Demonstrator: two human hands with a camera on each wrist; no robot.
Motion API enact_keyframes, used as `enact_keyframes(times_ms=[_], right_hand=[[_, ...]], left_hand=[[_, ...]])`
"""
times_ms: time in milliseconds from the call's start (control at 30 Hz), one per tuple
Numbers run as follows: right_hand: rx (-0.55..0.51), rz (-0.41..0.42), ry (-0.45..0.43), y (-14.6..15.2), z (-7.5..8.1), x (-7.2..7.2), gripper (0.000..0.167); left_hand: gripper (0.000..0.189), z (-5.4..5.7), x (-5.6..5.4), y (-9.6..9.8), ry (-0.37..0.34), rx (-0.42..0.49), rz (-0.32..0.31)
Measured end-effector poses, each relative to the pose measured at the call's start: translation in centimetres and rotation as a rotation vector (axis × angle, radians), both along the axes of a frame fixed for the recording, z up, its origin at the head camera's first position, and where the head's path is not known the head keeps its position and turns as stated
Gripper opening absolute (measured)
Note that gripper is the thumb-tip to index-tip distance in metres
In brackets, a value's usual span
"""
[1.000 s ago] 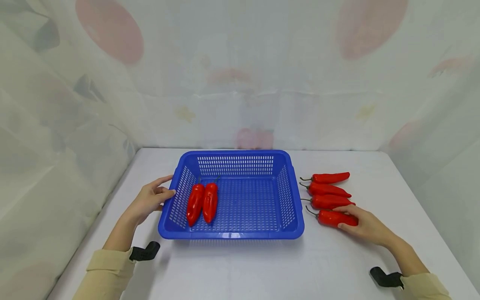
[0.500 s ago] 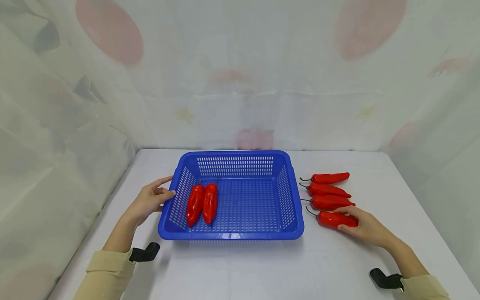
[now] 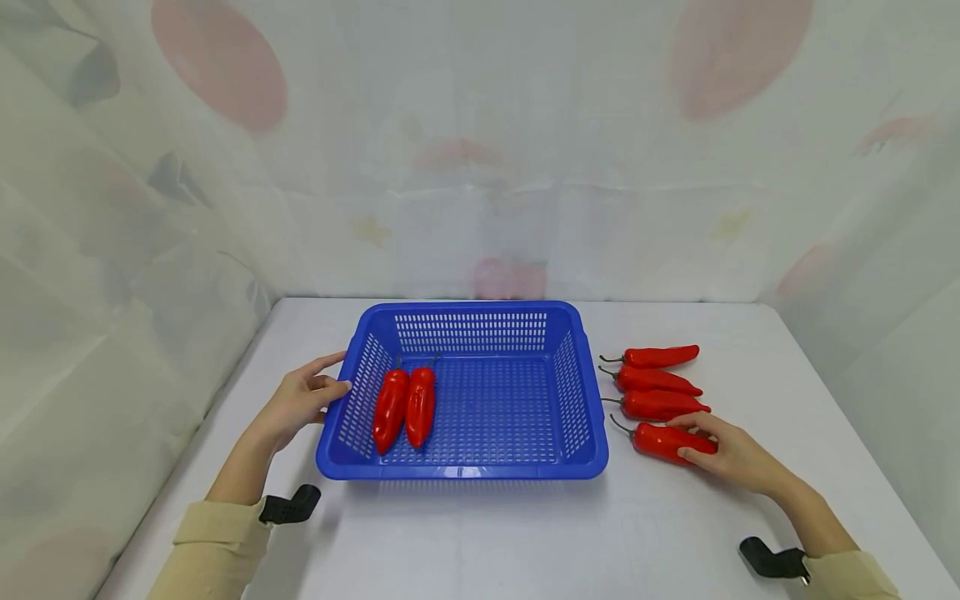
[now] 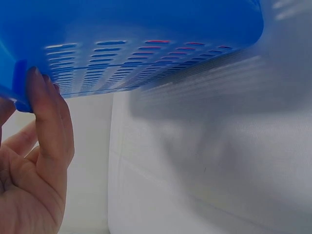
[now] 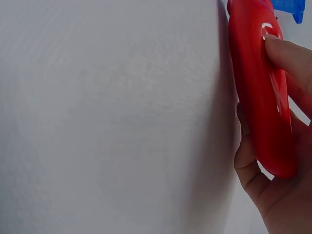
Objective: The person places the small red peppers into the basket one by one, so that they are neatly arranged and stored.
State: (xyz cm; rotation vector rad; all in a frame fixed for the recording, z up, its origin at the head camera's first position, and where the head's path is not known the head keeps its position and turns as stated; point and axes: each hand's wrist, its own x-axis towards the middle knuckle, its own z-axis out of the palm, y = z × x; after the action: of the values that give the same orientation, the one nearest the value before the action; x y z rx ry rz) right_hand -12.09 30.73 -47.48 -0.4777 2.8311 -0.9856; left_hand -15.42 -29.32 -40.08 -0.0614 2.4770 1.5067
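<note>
My left hand (image 3: 296,400) grips the left rim of a blue plastic basket (image 3: 461,472), thumb over the edge and fingers under it. In the left wrist view, the fingers (image 4: 48,117) press against the basket's slotted side (image 4: 195,19). Two red chili peppers lie side by side in the basket's left half. On the right, my right hand (image 3: 738,454) pinches the tapered end of the nearest red chili pepper (image 3: 660,442). The right wrist view has this pepper (image 5: 258,92) between thumb and fingers, close to the white surface.
Three more red chili peppers (image 3: 660,405) lie in a column beyond the gripped one, stems toward the basket. The white table (image 3: 480,542) meets patterned cloth hangings (image 3: 480,225) at the back and sides.
The pepper in my right hand has shifted slightly, its stem end now a little farther left. My left hand and the basket have stayed put.
</note>
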Motion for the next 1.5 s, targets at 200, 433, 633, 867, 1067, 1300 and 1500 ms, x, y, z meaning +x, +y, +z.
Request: enact_keyframes(times_ms=[200,433,633,867,1067,1300,1500], right_hand=[[-0.015,0.012,0.002,0.0,0.3,0.0,0.038],[-0.037,0.040,0.049,-0.3,0.9,-0.5,0.037],[-0.027,0.031,0.079,-0.5,1.7,-1.0,0.038],[-0.036,0.037,0.124,-1.0,2.8,-1.5,0.040],[-0.051,0.034,0.108,-1.5,3.4,-2.1,0.041],[-0.050,0.029,0.101,-2.3,4.3,-2.8,0.045],[-0.033,0.009,0.088,-3.1,5.0,-3.4,0.051]], left_hand=[[0.064,0.0,0.0,0.1,0.002,0.001,-0.002],[0.064,0.0,0.0,-0.1,0.003,0.004,-0.007],[0.064,0.1,0.1,-0.1,0.002,-0.005,-0.007],[0.065,0.2,0.0,-0.1,-0.003,-0.016,-0.007],[0.065,0.2,0.0,0.0,-0.006,-0.016,-0.005],[0.065,0.1,-0.1,-0.1,-0.015,-0.014,-0.001],[0.065,0.2,0.0,-0.1,-0.012,-0.015,-0.004]])
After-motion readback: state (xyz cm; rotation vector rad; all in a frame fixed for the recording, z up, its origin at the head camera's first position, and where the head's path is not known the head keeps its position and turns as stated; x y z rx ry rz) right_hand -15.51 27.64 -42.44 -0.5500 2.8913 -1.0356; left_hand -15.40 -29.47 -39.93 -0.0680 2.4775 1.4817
